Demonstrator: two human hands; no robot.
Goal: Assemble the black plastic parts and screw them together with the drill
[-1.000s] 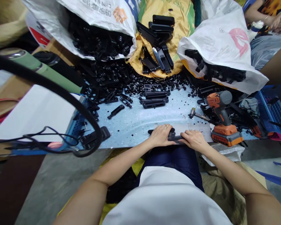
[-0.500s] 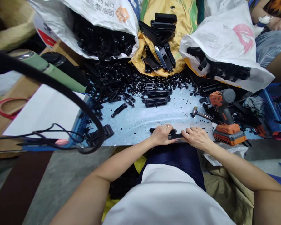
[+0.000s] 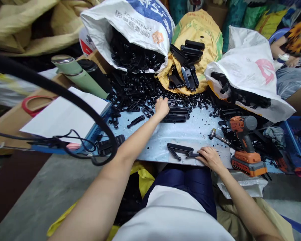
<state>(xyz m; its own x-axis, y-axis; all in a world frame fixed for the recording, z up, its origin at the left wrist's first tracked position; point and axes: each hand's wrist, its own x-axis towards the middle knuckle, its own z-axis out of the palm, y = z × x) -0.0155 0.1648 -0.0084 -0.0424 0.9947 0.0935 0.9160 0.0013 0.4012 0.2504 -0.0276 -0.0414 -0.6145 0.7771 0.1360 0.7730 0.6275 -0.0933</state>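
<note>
My left hand (image 3: pixel 162 107) reaches to the far side of the worktable, at the edge of the heap of small black parts (image 3: pixel 137 88). Its fingers are curled downward, and whatever they pinch is hidden. Beside it lie long black bars (image 3: pixel 175 117) in a short stack. Near the front edge, my right hand (image 3: pixel 210 158) rests with its fingers closed on the end of a black plastic piece (image 3: pixel 192 155). Just left of that piece lies a black hinged arm (image 3: pixel 180 148), its two links folded into a V.
A cordless drill (image 3: pixel 244 144) stands at the right, with a small hammer (image 3: pixel 219 137) beside it. Sacks (image 3: pixel 140 30) of black parts line the back. A black cable (image 3: pixel 90 113) arcs across the left, near a green flask (image 3: pixel 82 77). Another person's hand (image 3: pixel 292 62) shows far right.
My left hand has left the front edge and moved forward to the heap. The hinged arm now lies uncovered on the table. My right hand stays near the front edge. The view has shifted.
</note>
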